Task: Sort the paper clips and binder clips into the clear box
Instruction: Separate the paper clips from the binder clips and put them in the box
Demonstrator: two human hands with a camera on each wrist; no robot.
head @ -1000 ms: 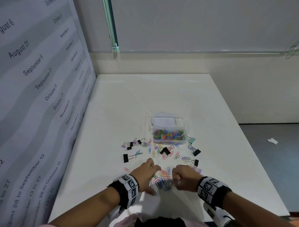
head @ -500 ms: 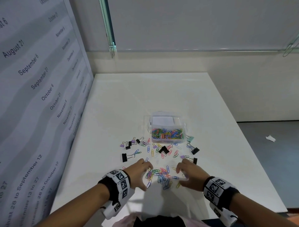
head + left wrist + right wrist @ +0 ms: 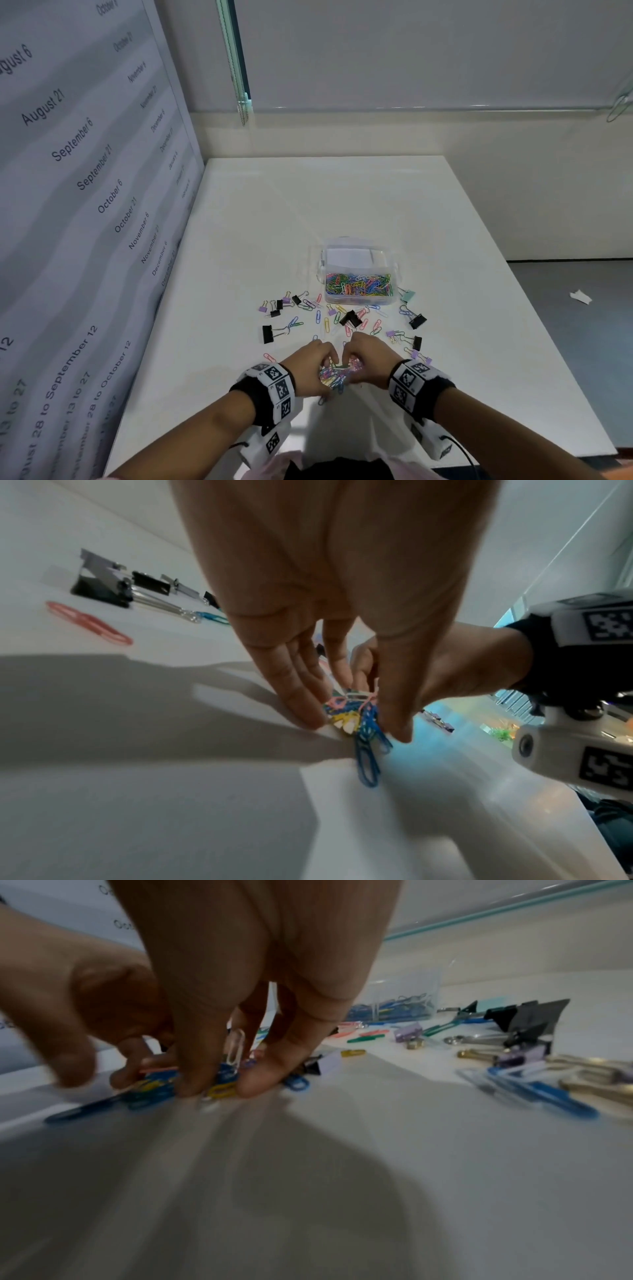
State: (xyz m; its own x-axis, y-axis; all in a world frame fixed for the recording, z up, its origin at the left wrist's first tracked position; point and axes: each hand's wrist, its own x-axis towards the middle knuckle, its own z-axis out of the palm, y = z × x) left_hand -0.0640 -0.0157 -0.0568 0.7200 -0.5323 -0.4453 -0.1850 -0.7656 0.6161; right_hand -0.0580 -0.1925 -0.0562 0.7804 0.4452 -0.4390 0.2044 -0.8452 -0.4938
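A clear box (image 3: 394, 270) stands mid-table; its near compartment holds coloured paper clips (image 3: 358, 285) and the far one shows white paper. Loose paper clips and black, purple and teal binder clips lie scattered in front of it. Close to me, my left hand (image 3: 315, 366) and right hand (image 3: 368, 359) meet over a small pile of paper clips (image 3: 337, 374). In the left wrist view my left hand (image 3: 352, 725) pinches the bunch (image 3: 368, 761) between fingers and thumb. My right hand (image 3: 221, 1087) pinches clips (image 3: 154, 1085) too.
The white table (image 3: 308, 212) has a calendar panel (image 3: 85, 205) along its left side and a wall behind. Black binder clips lie at the left (image 3: 268, 334), centre (image 3: 350, 318) and right (image 3: 417, 321); a teal one (image 3: 407, 295) lies beside the box.
Half a second ago my hands lay spread apart on either side of the pile. They have drawn together, bunching the clips between them, and the fingers have curled onto the pile.
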